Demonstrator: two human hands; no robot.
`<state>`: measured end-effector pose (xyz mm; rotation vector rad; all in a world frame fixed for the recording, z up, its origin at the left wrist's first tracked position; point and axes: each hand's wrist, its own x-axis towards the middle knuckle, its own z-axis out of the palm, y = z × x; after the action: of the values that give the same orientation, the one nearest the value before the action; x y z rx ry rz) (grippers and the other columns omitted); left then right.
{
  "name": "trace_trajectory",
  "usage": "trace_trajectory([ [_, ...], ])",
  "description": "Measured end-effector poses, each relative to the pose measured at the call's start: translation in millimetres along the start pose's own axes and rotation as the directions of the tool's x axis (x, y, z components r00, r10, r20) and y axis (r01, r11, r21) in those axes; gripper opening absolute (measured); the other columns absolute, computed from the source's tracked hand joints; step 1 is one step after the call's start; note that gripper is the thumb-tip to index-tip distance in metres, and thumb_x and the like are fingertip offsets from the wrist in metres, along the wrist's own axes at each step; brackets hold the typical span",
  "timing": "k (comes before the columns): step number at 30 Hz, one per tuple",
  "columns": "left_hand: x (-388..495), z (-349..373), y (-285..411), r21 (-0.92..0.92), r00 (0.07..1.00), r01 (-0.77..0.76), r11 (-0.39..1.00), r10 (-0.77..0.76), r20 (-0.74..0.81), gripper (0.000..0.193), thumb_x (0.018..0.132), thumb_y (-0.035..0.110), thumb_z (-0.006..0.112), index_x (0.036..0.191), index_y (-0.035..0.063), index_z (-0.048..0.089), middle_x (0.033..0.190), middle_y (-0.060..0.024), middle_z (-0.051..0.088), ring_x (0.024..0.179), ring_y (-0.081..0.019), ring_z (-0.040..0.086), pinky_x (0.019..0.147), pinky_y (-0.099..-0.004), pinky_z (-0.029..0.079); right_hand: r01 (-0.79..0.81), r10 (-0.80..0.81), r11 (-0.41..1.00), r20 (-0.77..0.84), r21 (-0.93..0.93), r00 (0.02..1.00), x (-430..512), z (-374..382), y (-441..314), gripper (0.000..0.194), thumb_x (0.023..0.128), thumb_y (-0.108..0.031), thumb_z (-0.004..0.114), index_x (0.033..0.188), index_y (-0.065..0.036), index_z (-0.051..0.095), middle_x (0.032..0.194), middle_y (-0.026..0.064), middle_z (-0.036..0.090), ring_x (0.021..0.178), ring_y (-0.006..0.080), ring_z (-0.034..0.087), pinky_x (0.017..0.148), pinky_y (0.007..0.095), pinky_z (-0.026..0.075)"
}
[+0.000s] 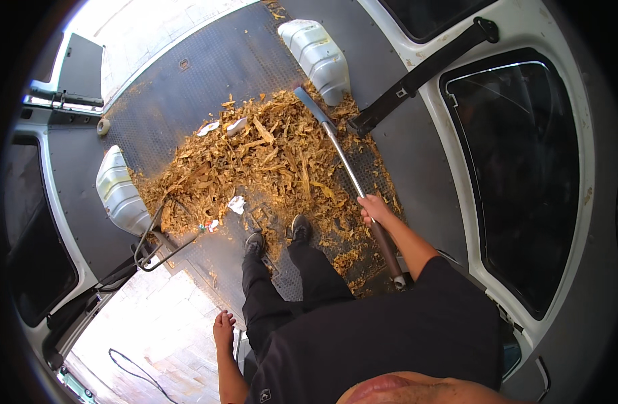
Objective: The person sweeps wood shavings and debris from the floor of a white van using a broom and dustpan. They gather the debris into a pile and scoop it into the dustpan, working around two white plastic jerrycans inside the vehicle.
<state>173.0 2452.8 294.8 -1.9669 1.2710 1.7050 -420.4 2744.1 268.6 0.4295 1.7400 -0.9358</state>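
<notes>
My right hand grips the metal pole of a broom just above its brown sleeve. The broom's blue-grey head rests at the right edge of a wide heap of dry brown leaves, close to a wheel arch. My left hand hangs low by the side doorway with its fingers loosely bent, holding nothing. Among the leaves lie white scraps, and a crumpled white paper is on the floor before my shoes.
I stand on the textured metal floor of a van. Silvery wheel arches flank the heap. A bent metal bar frame juts out at left. From the right wall hangs a black seat belt. A tape roll lies by the left wall.
</notes>
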Motion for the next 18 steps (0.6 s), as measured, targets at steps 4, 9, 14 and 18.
trace_trajectory([
  [4, 0.5, 1.5, -8.3, -0.063, 1.000, 0.024, 0.998, -0.024, 0.003, 0.039, 0.107, 0.031, 0.053, 0.134, 0.0038, 0.058, 0.111, -0.0083, 0.070, 0.085, -0.0124, 0.066, 0.065, -0.0235, 0.049, 0.127, -0.124, 0.952, 0.027, -0.279, 0.992, -30.3, 3.5, -43.9, 0.027, 0.105, -0.025, 0.056, 0.118, -0.002, 0.055, 0.061, -0.0001, 0.053, 0.042, 0.0090, 0.048, 0.041, 0.0307, 0.042],
  [9, -10.1, -7.4, -36.2, -0.064, 0.998, 0.021, 0.998, -0.025, -0.055, 0.040, 0.107, 0.032, 0.051, 0.134, 0.0034, 0.059, 0.111, -0.0094, 0.071, 0.088, -0.0136, 0.067, 0.067, -0.0256, 0.050, 0.343, -0.385, 0.761, 0.042, -0.550, 0.922, 59.3, 36.0, -138.4, 0.058, 0.105, -0.021, 0.056, 0.157, -0.007, 0.035, 0.071, 0.0061, 0.059, 0.047, 0.0130, 0.054, 0.046, 0.0333, 0.049],
  [14, -20.9, -31.3, -80.8, -0.056, 0.989, 0.063, 0.996, -0.069, -0.128, 0.039, 0.107, 0.031, 0.051, 0.133, 0.0033, 0.059, 0.107, -0.0080, 0.072, 0.082, -0.0116, 0.067, 0.061, -0.0238, 0.049, 0.069, -0.252, 0.573, -0.095, -0.817, 0.963, 174.5, 97.0, -208.4, 0.064, 0.107, -0.021, 0.050, 0.163, -0.015, 0.020, 0.099, 0.0144, 0.065, 0.059, 0.0217, 0.063, 0.053, 0.0375, 0.056],
  [18, -30.3, -47.2, -111.8, -0.094, 0.979, 0.104, 0.990, -0.118, -0.163, 0.037, 0.107, 0.030, 0.051, 0.133, 0.0053, 0.060, 0.107, -0.0072, 0.073, 0.082, -0.0123, 0.068, 0.058, -0.0245, 0.049, -0.023, -0.172, 0.620, -0.164, -0.785, 0.971, 197.1, 118.6, -174.1, 0.062, 0.108, -0.020, 0.046, 0.164, -0.016, 0.018, 0.098, 0.0142, 0.066, 0.057, 0.0224, 0.060, 0.055, 0.0388, 0.056],
])
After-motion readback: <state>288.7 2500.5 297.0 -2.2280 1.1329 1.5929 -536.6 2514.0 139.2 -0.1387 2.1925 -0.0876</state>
